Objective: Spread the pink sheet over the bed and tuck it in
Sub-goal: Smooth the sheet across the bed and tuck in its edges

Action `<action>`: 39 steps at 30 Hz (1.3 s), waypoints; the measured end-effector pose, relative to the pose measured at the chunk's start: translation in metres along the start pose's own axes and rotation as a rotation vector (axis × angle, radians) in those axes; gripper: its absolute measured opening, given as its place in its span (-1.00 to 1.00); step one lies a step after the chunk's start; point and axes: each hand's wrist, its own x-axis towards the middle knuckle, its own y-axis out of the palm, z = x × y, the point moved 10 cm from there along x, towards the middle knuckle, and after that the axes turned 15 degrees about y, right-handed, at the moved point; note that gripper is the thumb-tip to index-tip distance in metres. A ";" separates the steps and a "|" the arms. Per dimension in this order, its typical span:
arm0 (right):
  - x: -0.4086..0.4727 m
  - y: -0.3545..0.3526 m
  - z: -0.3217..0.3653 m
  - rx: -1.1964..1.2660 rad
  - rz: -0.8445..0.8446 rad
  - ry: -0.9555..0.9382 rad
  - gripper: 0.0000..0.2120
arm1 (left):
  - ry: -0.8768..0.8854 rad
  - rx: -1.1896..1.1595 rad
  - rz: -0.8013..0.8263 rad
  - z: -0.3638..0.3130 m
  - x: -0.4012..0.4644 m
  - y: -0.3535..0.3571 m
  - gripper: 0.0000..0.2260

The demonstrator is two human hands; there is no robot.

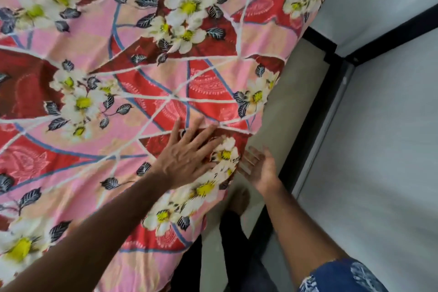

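Along the bed's right edge, the left hand [187, 156] presses flat, fingers spread, on the pink sheet [142, 66]. The right hand [259, 166] hovers beside the overhang, its grip spread and holding nothing. Tucking while the left palm drags could pull the sheet askew, I judge.

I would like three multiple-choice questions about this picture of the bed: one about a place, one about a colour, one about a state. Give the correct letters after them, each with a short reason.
1. Where does the left hand rest?
A. flat on top of the pink sheet, near its edge
B. on the wall
C. on the floor

2. What colour are the centres of the white flowers printed on the sheet?
A. blue
B. yellow
C. black

3. How is the right hand held?
A. closed in a fist
B. open, fingers straight, at the side edge of the sheet
C. gripping a pillow

Answers
1. A: its spread fingers lie on the cloth.
2. B: each flower has a yellow middle.
3. B: the fingers are stretched out beside the hanging edge.
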 end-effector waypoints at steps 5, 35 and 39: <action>0.007 0.051 0.129 -0.102 0.127 -0.131 -0.29 | -0.133 -0.037 -0.008 0.056 0.051 -0.014 -0.37; 0.038 0.110 0.542 -0.382 0.169 -0.118 -0.48 | -0.341 -0.130 0.005 0.265 0.407 -0.085 -0.35; 0.030 0.113 0.557 -0.248 0.313 -0.165 -0.77 | -0.316 -0.091 -0.004 0.278 0.432 -0.088 -0.35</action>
